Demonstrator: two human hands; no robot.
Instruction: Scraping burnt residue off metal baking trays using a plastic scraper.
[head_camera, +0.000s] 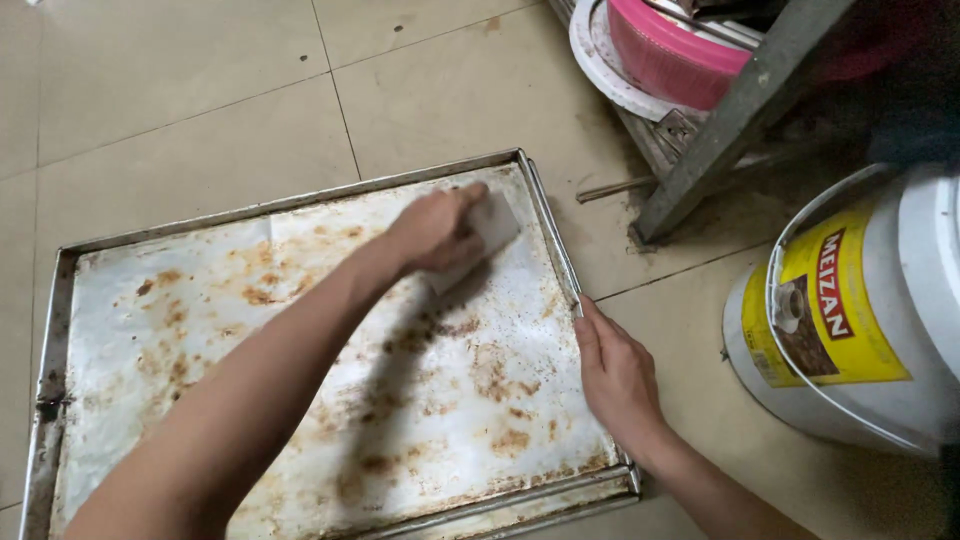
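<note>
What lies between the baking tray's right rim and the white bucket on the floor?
In the head view, only the right hand, resting against the baking tray, and bare tiled floor lie before the white bucket.

baking tray (60, 300): dull grey metal rim, darkened and rust-brown at the left corner.
tray lining (330, 330): pale silvery white, mottled all over with orange-brown and dark brown burnt patches, thickest toward the near edge and the middle.
pad (492, 226): plain white, held under the left hand (435, 232).
floor (200, 90): cream-beige tiles with thin darker grout lines, brownish grime near the metal leg.
metal leg (735, 115): grey, scuffed.
bucket (905, 400): white, with a yellow label bearing a red patch and a brown picture.
basin (665, 55): pink, ribbed sides.
round plate (600, 60): white.
</note>
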